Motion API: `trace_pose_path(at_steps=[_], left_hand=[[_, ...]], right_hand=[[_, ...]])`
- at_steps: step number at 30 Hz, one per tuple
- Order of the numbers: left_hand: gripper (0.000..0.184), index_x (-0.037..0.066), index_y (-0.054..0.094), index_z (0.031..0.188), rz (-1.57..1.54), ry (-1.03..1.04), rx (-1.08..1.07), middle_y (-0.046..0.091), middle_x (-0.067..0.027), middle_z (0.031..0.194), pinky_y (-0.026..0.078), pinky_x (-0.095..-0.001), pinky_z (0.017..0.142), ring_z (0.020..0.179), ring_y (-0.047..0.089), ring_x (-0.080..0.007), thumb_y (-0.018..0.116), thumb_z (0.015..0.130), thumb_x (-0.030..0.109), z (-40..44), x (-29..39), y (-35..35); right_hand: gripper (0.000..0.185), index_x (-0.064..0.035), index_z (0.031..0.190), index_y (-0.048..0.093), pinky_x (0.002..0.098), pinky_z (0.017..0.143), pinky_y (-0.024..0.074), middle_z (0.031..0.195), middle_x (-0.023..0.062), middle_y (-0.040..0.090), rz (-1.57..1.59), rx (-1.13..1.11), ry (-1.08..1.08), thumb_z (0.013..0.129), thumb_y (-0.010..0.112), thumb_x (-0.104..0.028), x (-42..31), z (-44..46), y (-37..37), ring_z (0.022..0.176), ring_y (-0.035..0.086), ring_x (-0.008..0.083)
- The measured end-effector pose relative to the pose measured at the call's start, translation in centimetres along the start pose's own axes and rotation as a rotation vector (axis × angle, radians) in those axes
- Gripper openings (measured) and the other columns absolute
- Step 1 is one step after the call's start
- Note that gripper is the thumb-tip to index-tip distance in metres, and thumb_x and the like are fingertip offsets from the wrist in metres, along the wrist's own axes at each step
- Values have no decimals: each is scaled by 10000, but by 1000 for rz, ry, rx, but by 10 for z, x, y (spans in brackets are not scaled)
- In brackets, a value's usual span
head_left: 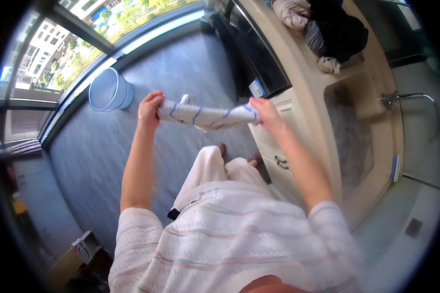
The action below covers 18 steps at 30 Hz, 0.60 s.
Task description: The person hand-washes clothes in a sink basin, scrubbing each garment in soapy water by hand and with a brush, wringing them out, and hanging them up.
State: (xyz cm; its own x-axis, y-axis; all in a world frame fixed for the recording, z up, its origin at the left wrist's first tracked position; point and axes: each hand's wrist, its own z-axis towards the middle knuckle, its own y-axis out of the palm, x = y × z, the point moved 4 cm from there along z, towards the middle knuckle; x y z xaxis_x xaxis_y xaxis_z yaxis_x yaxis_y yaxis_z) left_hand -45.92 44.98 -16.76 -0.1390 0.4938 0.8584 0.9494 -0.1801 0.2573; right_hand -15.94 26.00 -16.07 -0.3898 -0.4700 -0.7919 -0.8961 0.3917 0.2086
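Note:
A white cloth garment with blue stripes [208, 116] is stretched between my two hands, out in front of my body above the floor. My left hand [150, 108] is closed round its left end. At the other end, the fingers of my right hand [266, 115] grip the striped fabric near the sink cabinet. The cloth looks folded or bunched along its length, and a loose part hangs below the middle. Its exact kind cannot be made out.
A blue bucket [111, 90] stands on the grey floor [98, 151] by the windows. On my right is a beige counter with a sink [349, 141] and a faucet [389, 100]. Dark and pale clothes [335, 34] lie on the counter beyond the basin. Cabinet doors [281, 141] are below.

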Motion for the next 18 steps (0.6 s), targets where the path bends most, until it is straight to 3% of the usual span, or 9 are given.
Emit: trace_pose_path(at_steps=[4, 7, 9, 10, 13, 14, 15, 18], left_hand=[[169, 68, 582, 916, -190, 74, -30, 578, -7, 782, 447, -265, 641, 746, 550, -121, 614, 752, 44, -18, 29, -20], [183, 82, 585, 920, -188, 105, -21, 578, 4, 792, 442, -252, 624, 739, 544, -107, 613, 747, 29, -33, 48, -20], [194, 72, 592, 924, -144, 128, -20, 582, -3, 805, 443, -251, 607, 711, 547, -111, 616, 740, 14, -39, 53, -23], [200, 69, 594, 929, -109, 133, -40, 583, -5, 808, 446, -254, 609, 705, 548, -112, 617, 738, 12, -39, 53, -25], [252, 61, 600, 961, 39, 133, 20, 582, -11, 818, 452, -251, 586, 684, 545, -110, 591, 720, -17, -43, 51, -30], [267, 57, 599, 968, 93, 125, 54, 582, -12, 818, 450, -247, 579, 685, 544, -110, 578, 715, -26, -42, 48, -37], [283, 53, 598, 976, 144, 118, 90, 581, -13, 819, 448, -244, 571, 685, 543, -109, 564, 709, -35, -43, 45, -41], [301, 37, 593, 995, 311, 111, 57, 580, -26, 817, 441, -235, 551, 683, 542, -109, 519, 712, -34, -59, 46, -38]], right_hand=[[193, -97, 839, 562, 200, 409, 403, 682, -21, 582, 199, -116, -101, 812, 605, -283, -57, 4, 36, 546, 551, 72], [337, -84, 957, 543, 169, 449, 377, 823, -31, 569, -142, -395, -66, 726, 698, -275, -80, -10, 46, 659, 510, 15], [440, -54, 1007, 531, 178, 530, 399, 884, -28, 555, -547, -495, 38, 648, 729, -215, -65, -11, 46, 719, 500, 32], [484, -18, 1004, 537, 196, 638, 412, 866, -18, 566, -734, -511, -83, 588, 726, -175, -57, -11, 51, 736, 510, 72], [417, 4, 1003, 550, 220, 740, 419, 866, 7, 587, -822, -522, -67, 626, 682, -116, -57, -2, 48, 766, 535, 101], [329, 15, 984, 564, 227, 756, 433, 864, 27, 603, -515, -499, -54, 675, 647, -63, -62, 0, 45, 798, 552, 97], [272, 12, 1000, 562, 240, 773, 450, 887, 38, 609, -414, -471, -108, 739, 616, -45, -71, 2, 41, 828, 569, 101], [213, -9, 1002, 540, 270, 734, 485, 885, 57, 611, -86, -330, -144, 817, 579, -106, -87, 9, 34, 825, 588, 126]])
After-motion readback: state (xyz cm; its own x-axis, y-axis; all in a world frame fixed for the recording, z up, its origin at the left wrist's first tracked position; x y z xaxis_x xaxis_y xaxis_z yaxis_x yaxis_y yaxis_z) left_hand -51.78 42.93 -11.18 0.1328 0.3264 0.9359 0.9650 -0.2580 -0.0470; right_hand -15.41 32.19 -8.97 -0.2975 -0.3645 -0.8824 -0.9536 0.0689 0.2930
